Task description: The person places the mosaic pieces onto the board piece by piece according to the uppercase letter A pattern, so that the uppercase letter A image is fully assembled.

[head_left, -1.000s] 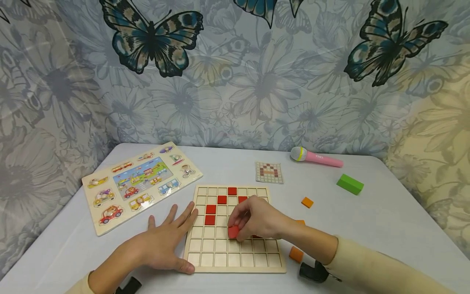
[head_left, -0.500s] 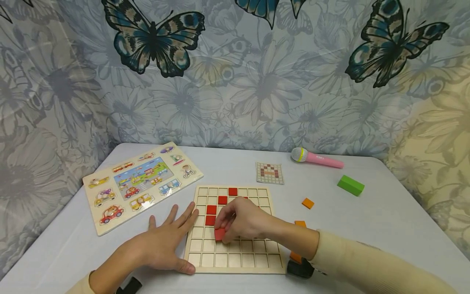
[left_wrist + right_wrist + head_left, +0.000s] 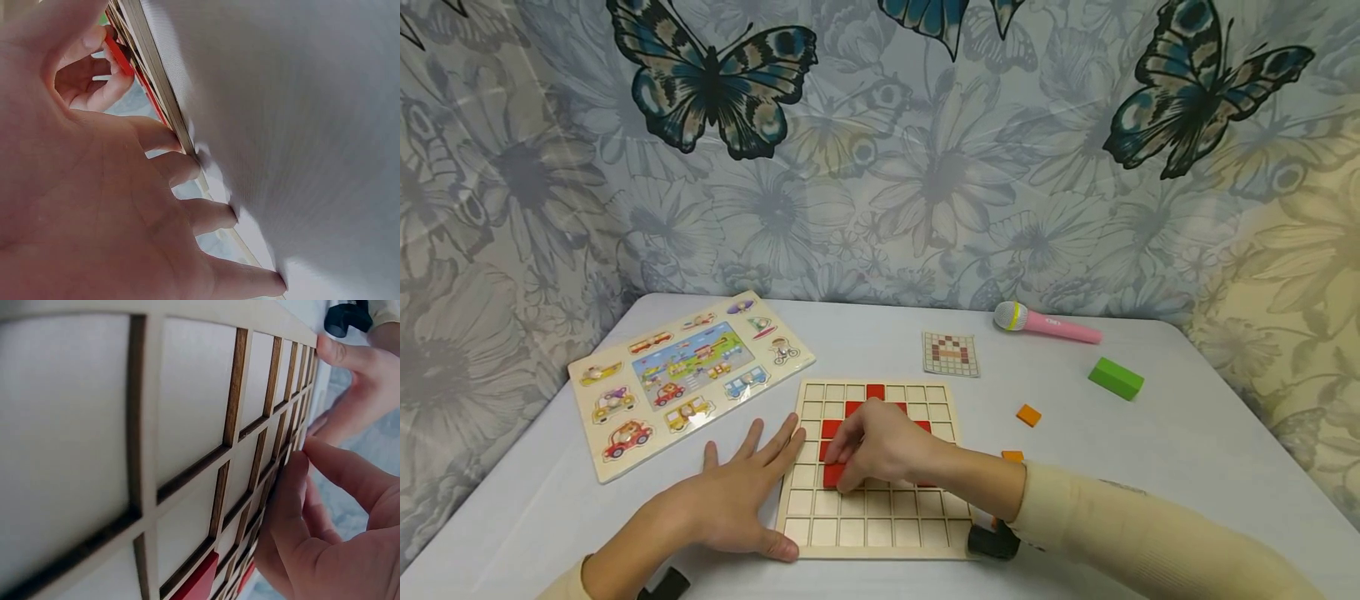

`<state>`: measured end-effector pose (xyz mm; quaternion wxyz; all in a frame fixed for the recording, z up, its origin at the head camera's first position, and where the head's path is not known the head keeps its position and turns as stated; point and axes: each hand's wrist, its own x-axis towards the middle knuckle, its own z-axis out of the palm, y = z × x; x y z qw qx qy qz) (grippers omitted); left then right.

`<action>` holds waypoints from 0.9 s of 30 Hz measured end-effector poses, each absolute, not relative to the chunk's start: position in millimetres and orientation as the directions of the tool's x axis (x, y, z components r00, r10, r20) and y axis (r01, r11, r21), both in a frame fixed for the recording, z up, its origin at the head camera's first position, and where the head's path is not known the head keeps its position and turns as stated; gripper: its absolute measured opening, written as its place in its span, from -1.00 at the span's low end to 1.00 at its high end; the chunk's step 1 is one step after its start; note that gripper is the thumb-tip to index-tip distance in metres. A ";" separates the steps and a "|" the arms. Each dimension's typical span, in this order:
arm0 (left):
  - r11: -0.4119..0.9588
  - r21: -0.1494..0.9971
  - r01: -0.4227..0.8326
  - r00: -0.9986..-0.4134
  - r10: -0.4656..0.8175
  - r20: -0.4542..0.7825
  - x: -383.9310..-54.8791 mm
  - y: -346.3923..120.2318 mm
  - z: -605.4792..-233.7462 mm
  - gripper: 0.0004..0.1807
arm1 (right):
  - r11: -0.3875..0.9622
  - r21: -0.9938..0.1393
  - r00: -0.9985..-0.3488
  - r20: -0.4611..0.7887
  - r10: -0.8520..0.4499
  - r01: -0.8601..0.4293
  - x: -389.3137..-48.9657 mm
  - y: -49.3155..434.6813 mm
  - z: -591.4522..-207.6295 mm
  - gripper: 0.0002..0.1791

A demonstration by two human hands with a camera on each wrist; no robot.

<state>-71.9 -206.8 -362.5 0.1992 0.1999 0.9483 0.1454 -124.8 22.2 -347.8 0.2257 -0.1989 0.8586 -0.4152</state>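
Note:
A pale wooden grid board [image 3: 880, 552] lies on the table, with several red square tiles set in its cells. My right hand [image 3: 883, 446] pinches one red tile [image 3: 832, 476] at a cell in the left part of the grid, below two other red tiles. In the left wrist view that red tile [image 3: 119, 55] sits tilted between thumb and finger. The right wrist view hides the pinched tile behind the fingers. My left hand [image 3: 730, 496] lies spread at the board's left side, its index fingertip and thumb touching the edge.
Beyond the board lies a small pattern card [image 3: 951, 354]. A vehicle picture puzzle [image 3: 696, 379] is at the back left. To the right are a pink toy microphone [image 3: 1048, 322], a green block [image 3: 1116, 378] and orange pieces [image 3: 1028, 415]. A floral cloth hangs behind the table.
My right hand has carried the red tile leftward across the board and down to a cell in its left part. My left hand has stayed in place.

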 end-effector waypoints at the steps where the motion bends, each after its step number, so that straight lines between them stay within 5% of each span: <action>1: 0.878 0.356 0.321 -0.841 0.437 -0.319 -71.7 -206.9 -362.7 0.47 | 0.581 -0.799 -0.821 -0.224 -0.525 -0.153 -124.8 21.0 -348.0 -0.71; 27: 0.877 0.364 0.315 -0.838 0.437 -0.326 -71.4 -206.4 -361.0 0.45 | 0.605 -0.738 -0.820 -0.127 -0.558 -0.297 -124.4 11.5 -354.2 -0.69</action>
